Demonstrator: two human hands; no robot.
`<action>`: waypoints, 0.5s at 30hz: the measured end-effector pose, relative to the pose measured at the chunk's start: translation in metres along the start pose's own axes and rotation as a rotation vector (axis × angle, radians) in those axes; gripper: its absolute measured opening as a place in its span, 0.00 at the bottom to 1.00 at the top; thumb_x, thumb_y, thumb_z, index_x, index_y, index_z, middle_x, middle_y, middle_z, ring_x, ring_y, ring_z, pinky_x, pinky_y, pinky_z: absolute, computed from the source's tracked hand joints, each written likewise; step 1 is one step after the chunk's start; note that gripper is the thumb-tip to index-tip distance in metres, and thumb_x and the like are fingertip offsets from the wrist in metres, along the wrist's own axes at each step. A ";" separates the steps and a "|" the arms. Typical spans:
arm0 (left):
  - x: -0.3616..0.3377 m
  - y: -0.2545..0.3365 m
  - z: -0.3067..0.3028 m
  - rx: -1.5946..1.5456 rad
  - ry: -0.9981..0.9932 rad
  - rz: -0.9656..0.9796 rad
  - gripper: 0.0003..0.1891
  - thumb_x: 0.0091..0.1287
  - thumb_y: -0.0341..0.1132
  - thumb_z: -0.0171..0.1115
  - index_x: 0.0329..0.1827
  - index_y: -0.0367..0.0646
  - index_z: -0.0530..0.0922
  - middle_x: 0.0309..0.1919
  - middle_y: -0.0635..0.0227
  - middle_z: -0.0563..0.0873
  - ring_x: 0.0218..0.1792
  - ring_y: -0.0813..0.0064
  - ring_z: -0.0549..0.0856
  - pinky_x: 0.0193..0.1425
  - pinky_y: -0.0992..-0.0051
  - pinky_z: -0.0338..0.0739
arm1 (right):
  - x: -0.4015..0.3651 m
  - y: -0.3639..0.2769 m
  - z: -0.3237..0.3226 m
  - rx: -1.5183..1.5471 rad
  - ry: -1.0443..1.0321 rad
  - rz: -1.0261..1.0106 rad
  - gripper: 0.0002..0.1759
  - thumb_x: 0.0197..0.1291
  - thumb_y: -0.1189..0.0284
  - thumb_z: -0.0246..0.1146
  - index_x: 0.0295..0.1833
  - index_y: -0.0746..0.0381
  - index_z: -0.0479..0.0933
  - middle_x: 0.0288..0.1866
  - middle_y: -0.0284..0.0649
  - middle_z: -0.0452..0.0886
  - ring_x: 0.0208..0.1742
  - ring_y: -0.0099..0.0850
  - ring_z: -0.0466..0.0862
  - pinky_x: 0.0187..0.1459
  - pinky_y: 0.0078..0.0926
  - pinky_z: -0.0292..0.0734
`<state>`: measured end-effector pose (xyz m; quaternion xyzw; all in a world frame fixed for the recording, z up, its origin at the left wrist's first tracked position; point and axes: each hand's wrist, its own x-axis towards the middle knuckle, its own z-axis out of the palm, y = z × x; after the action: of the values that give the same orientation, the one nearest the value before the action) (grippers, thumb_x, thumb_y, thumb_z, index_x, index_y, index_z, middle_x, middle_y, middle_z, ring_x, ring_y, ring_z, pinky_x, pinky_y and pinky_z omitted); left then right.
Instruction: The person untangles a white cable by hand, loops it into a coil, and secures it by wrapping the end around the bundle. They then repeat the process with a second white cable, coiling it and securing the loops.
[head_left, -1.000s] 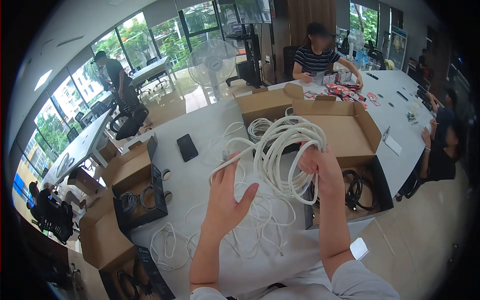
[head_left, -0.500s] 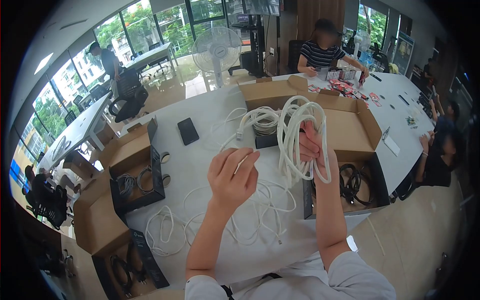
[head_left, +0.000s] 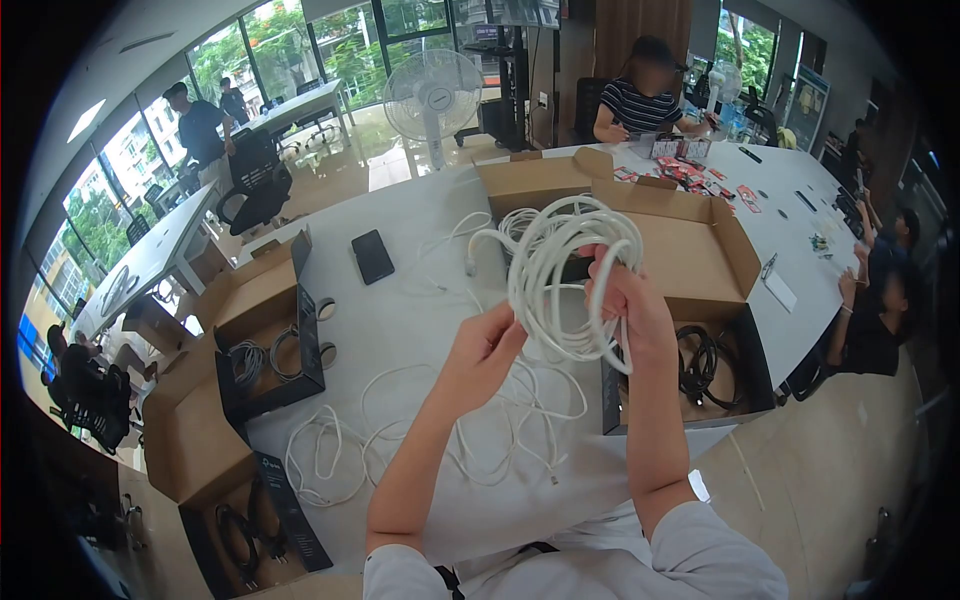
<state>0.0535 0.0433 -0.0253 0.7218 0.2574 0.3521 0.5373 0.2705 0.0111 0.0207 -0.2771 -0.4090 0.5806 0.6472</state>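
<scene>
– Two hands on one thing, is it?

– Yes. The right hand point(head_left: 622, 298) is clenched round a coil of white cable point(head_left: 548, 285), held up off the surface point(head_left: 420, 320), to the right of the phone point(head_left: 372, 256). The left hand point(head_left: 487, 347), below and right of the phone, has its grip pinched on a single strand running off that coil.

– How would the cable handle?

– Light and soft, I'd judge. It hangs in slack rings and would likely slump or spring apart if let go. The jacket looks smooth, so probably a little slippery. The safest hold seems to be across the whole bunch of rings, as the right hand has it, with the free strand taken between fingertips.

– And the counts?

– One coil in hand and one phone. One heap of loose loops point(head_left: 500, 420) lies on the surface, below and right of the phone; I cannot count its turns. There are at least four open cardboard boxes point(head_left: 690, 250), two left of the phone and the rest to its right, and some hold black cables point(head_left: 700, 365).
</scene>
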 end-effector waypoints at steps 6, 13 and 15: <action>0.002 0.013 0.013 -0.275 0.045 0.272 0.25 0.66 0.42 0.60 0.59 0.33 0.70 0.47 0.65 0.80 0.49 0.77 0.78 0.51 0.77 0.73 | -0.002 0.001 0.010 -0.365 0.211 -0.104 0.06 0.62 0.74 0.60 0.42 0.63 0.79 0.18 0.24 0.67 0.16 0.13 0.62 0.18 0.16 0.53; 0.005 0.008 0.033 -0.520 0.204 0.018 0.27 0.55 0.35 0.69 0.58 0.36 0.72 0.40 0.63 0.81 0.47 0.71 0.82 0.51 0.70 0.78 | 0.007 0.025 0.013 -0.650 0.212 -0.323 0.07 0.60 0.78 0.60 0.43 0.64 0.80 0.26 0.26 0.76 0.21 0.12 0.67 0.21 0.15 0.60; 0.004 0.008 0.035 -0.608 0.173 0.070 0.15 0.57 0.32 0.62 0.46 0.39 0.73 0.34 0.63 0.81 0.41 0.68 0.85 0.50 0.69 0.78 | 0.002 0.020 0.023 -0.455 0.200 -0.176 0.07 0.60 0.78 0.60 0.44 0.64 0.80 0.25 0.26 0.75 0.20 0.12 0.66 0.21 0.15 0.60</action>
<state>0.0838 0.0234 -0.0229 0.5040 0.1603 0.4913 0.6920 0.2403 0.0139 0.0168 -0.4349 -0.4853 0.3850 0.6536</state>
